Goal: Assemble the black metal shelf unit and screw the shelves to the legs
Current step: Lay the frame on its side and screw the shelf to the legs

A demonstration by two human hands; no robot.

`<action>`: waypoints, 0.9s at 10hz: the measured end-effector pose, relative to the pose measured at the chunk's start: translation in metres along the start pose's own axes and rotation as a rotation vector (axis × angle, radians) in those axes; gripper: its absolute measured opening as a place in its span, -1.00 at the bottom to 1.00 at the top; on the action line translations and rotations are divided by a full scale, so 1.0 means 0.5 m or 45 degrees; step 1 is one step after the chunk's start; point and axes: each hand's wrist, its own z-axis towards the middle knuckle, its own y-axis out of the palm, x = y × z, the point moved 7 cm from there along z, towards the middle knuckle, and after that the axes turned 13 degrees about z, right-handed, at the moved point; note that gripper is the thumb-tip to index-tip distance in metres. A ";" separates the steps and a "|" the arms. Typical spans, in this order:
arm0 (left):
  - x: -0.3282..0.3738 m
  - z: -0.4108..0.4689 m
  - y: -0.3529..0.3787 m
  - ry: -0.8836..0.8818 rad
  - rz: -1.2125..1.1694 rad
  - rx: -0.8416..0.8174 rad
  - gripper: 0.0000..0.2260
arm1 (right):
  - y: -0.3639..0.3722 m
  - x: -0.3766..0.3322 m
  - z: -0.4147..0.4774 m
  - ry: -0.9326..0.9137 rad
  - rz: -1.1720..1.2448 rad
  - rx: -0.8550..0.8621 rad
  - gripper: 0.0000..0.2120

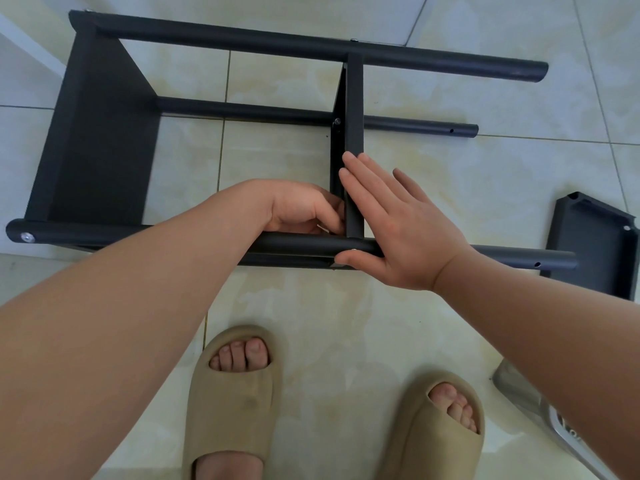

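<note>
The black metal shelf unit (97, 140) lies on its side on the tiled floor, with round legs running left to right. One shelf sits at the left end and a second shelf (354, 109) stands on edge in the middle. My right hand (391, 220) lies flat against the right face of that middle shelf, fingers straight, thumb on the near leg (502, 258) beside a screw head. My left hand (304, 209) curls just left of the shelf where it meets the near leg and pinches a small silvery piece, mostly hidden by the fingers.
A loose black shelf (595, 244) lies at the right on the floor. A clear plastic bag (540, 407) sits at the lower right. My feet in beige slippers (232, 393) stand just in front of the unit. A white surface (20, 39) shows at the far left.
</note>
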 end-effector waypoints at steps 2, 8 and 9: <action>-0.012 0.002 -0.002 -0.089 0.098 0.003 -0.82 | -0.001 -0.001 0.000 0.001 0.007 0.010 -0.06; -0.006 0.003 0.001 -0.032 -0.024 -0.045 -0.80 | 0.000 0.000 0.001 0.000 -0.004 0.007 -0.06; -0.006 0.000 0.004 -0.057 0.111 -0.058 -0.69 | -0.002 -0.001 0.000 -0.003 -0.001 0.013 -0.06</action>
